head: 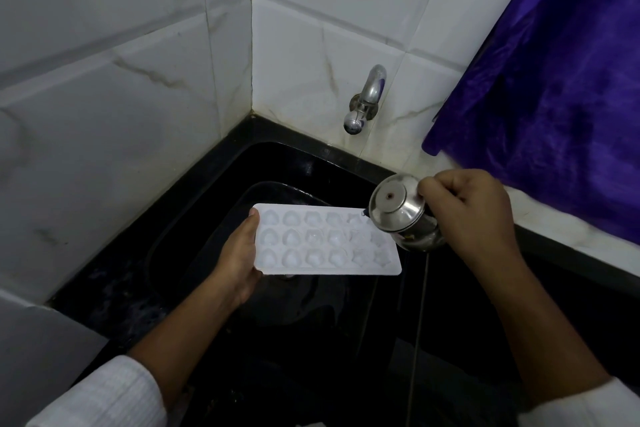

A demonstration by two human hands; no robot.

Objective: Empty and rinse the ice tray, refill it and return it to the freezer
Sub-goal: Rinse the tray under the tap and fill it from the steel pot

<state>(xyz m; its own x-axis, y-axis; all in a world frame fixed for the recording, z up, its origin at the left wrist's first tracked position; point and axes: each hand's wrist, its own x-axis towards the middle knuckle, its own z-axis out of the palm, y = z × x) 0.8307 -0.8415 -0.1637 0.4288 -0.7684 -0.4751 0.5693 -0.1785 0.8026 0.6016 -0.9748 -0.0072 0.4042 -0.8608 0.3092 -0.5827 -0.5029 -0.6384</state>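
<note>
A white plastic ice tray (322,243) with several shaped pockets is held level over the black sink (214,218). My left hand (239,262) grips its left short end, thumb on top. My right hand (474,215) holds a small steel pot (403,213) tipped toward the tray's right end, its mouth over the far-right pockets. The pot hides the tray's upper right corner. Some pockets look glossy; whether they hold water I cannot tell.
A chrome wall tap (365,100) juts from the white marble-look tiles above the sink's far side. A purple cloth (554,87) hangs at the right above a pale counter ledge (561,222). The tiled corner closes in the left and back.
</note>
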